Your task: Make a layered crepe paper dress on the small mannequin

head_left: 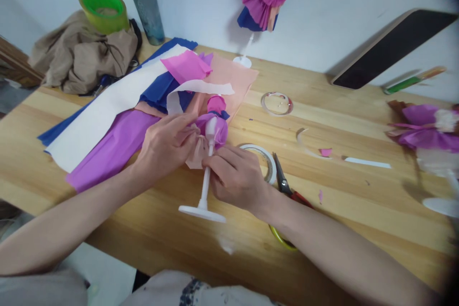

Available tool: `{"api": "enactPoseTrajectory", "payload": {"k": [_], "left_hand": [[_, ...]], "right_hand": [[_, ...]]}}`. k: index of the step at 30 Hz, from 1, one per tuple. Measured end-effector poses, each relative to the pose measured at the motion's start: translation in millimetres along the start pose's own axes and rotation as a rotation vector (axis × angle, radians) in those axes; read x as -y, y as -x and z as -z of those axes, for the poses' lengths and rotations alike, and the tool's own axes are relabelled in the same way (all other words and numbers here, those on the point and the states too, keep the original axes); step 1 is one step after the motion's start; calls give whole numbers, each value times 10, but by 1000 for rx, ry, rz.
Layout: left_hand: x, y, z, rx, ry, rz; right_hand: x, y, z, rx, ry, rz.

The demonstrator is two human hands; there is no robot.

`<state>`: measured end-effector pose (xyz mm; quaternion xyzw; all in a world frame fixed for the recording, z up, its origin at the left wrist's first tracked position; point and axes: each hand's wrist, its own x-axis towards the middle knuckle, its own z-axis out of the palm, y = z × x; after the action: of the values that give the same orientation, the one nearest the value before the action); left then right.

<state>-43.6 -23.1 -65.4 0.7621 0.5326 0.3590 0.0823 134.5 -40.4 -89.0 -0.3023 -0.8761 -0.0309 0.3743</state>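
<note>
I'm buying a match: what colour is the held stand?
The stand is white, best seen in the head view.

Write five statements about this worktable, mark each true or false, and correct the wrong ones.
1. The right hand holds the white stem. True.
2. The left hand grips the scissors. False: they lie on the table, partly beneath the right forearm.
3. The yellow-green roll rests on the brown cloth. True.
4. The dark panel lies flat. False: it leans against the wall.
5. The left hand's fingers touch pale paper. True.
</note>
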Motion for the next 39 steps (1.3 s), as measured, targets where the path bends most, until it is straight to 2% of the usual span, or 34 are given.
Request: {"api": "enactPoseTrajectory", "payload": {"k": [7, 12, 15, 19, 22, 26, 31, 35, 39], "left_hand": [[53, -17, 19, -9, 61, 139], [68, 35, 6, -44, -52, 37], [58, 5, 0, 55, -150, 48], [56, -128, 19, 205, -152, 204], [82, -225, 38, 271, -111, 253], [136, -266, 26, 256, -39, 255], [168, -217, -26, 292, 5, 272], [170, -171, -61, 273, 10, 277], [161, -157, -64, 280, 3, 304]], "right_hand": [[-2, 0, -8, -3, -21, -6], [-9, -1, -9, -8, 1, 5], [-4, -2, -6, -7, 3, 10], [7, -1, -12, -10, 5, 13], [9, 7, -16, -12, 1, 3], [9, 9, -4, -22, -33, -23], [23, -11, 12, -95, -67, -50], [26, -10, 8, -160, -119, -73], [36, -7, -3, -150, -114, -61]]}}
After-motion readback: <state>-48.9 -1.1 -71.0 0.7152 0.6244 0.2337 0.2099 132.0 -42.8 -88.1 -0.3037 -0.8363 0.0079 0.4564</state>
